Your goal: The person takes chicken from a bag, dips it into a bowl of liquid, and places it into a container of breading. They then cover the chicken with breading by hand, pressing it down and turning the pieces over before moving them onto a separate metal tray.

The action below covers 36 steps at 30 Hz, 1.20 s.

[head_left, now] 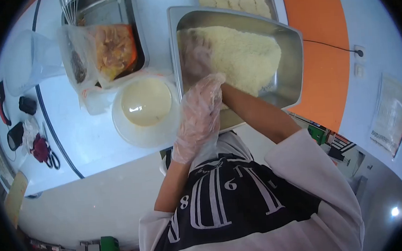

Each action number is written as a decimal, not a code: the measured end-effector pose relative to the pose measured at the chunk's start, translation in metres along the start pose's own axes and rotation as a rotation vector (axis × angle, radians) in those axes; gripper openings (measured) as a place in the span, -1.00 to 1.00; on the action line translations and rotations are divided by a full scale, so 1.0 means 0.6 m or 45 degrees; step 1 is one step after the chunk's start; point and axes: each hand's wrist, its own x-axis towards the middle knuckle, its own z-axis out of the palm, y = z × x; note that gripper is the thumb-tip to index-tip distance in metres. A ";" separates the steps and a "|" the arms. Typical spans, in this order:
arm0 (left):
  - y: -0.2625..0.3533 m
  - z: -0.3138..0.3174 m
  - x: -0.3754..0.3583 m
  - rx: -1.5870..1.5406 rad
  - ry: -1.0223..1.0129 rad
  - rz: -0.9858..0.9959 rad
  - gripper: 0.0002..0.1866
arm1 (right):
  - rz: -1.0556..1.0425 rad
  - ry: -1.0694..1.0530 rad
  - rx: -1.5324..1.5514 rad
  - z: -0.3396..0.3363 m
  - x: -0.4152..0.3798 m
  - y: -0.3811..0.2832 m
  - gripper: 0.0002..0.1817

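My left hand [198, 111], in a clear plastic glove, is over the near left corner of a deep steel pan [294, 69]. Its fingers look curled in beside my right wrist; what they hold, if anything, is hidden. My right forearm reaches past it into the pan. Smeared by motion, my right hand [197, 55] is at the pan's left end, by a heap of pale yellow crumbs or coarse flour [242, 54]. Just left of my left hand stands a whitish tub [123, 125] of creamy pale batter [146, 101].
A plastic bag of orange-yellow marinated pieces [113, 50] lies in a dark metal tray [135, 14] with a whisk [69, 7]. Farther left are a clear jug [26, 60] and scissors [52, 161]. Behind the pan, another tray holds pale coated pieces [235, 1].
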 end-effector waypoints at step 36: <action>-0.004 0.016 0.002 -0.119 0.118 -0.033 -0.59 | 0.057 -0.518 1.577 -0.031 -0.046 0.336 -0.27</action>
